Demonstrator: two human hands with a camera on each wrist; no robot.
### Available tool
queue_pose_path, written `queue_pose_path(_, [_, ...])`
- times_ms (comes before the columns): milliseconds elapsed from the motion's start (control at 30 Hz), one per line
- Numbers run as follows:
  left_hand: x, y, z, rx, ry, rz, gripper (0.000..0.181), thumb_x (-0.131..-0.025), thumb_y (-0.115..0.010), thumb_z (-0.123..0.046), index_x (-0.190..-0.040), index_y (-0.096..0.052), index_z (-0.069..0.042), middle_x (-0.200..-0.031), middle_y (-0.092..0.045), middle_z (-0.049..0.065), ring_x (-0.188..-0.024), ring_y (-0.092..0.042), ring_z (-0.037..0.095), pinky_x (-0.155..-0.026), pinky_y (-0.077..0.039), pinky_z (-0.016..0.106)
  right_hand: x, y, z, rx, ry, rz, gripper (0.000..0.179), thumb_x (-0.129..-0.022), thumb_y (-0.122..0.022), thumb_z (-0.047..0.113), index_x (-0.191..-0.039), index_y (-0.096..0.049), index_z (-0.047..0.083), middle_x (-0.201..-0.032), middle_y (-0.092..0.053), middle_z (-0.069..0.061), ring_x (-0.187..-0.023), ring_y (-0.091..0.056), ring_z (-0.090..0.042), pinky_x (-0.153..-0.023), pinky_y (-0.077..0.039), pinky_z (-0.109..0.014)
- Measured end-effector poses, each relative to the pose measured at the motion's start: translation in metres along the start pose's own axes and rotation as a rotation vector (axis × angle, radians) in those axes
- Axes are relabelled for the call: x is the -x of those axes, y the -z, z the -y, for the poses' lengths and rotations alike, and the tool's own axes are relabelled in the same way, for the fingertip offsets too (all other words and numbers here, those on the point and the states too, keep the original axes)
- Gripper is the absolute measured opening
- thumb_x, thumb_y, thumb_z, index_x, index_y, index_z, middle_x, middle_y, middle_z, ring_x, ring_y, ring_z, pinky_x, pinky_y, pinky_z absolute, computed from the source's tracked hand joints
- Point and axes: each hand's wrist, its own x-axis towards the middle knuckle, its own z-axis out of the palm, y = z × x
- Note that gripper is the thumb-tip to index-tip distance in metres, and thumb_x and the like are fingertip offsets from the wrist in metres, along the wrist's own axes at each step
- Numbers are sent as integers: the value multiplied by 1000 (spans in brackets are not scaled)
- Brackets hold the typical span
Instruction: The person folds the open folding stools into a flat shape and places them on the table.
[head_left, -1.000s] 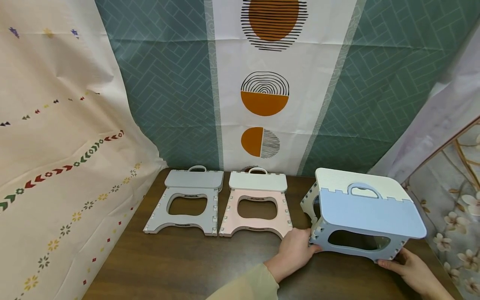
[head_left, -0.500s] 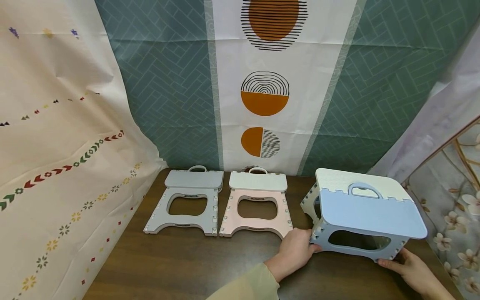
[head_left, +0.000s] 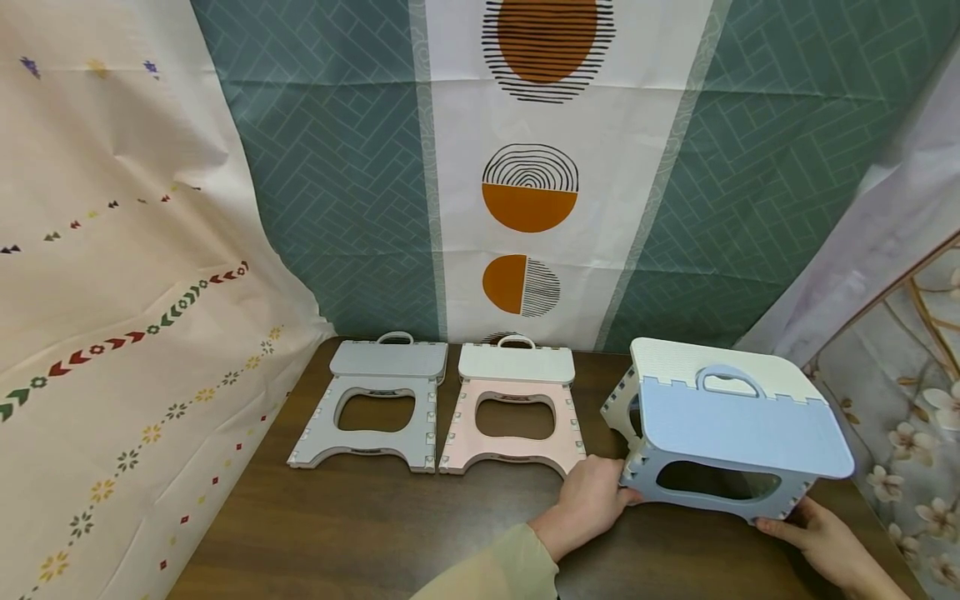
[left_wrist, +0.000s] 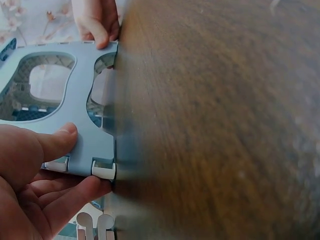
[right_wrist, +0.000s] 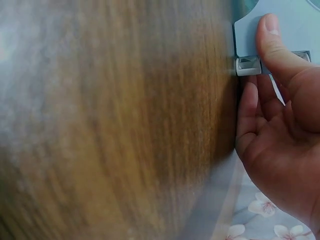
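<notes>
A folding step stool (head_left: 742, 425), blue in front and cream behind, stands unfolded on the right of the wooden table, its blue loop handle lying across the top. My left hand (head_left: 592, 504) grips the lower left corner of its blue front leg panel. In the left wrist view the thumb (left_wrist: 60, 142) lies on the panel's face and the other fingers curl behind its edge. At the lower right corner my right hand (head_left: 817, 537) holds the same panel. The right wrist view shows that thumb (right_wrist: 275, 47) on the front and the fingers behind the leg.
Two folded stools, one grey (head_left: 386, 358) and one pink with a white top (head_left: 517, 365), lie side by side left of the blue one. A patterned curtain (head_left: 525, 167) hangs behind. Floral cloth (head_left: 911, 467) borders the table (head_left: 360, 533) at right.
</notes>
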Motion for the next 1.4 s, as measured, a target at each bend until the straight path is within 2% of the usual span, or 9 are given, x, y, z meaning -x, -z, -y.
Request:
queue_pose_path(700, [0,0,0,23,-9,29,22,-85,-90,-42,-91,-79,-24,-79,-75,-14,-68,-66,-1,-56,-45,17,0,2,-4,13,-41,45,90,-110,-61,46,-152,-26,-25,-152,-37,-49,-136,-40,-68,-99,-48,-65])
queue_pose_path(900, [1,1,-1,20,-2,30,23,-85,-91,-41,-89,-77,-23,-77,-74,-12,-65,-65,-1,-55,-45,17,1,0,-2,17,-28,18,92,-108,-63,46,-154,-25,-24,-154,-34,-48,-138,-36,-69,-100,-46,-68])
queue_pose_path(1400, [1,1,-1,-13,3,18,25,-86,-90,-44,-87,-76,-24,-76,-74,-12,-66,-67,1,-54,-46,18,0,2,0,0,-22,29,93,-109,-62,44,-157,-18,-23,-158,-26,-48,-141,-28,-70,-103,-41,-71])
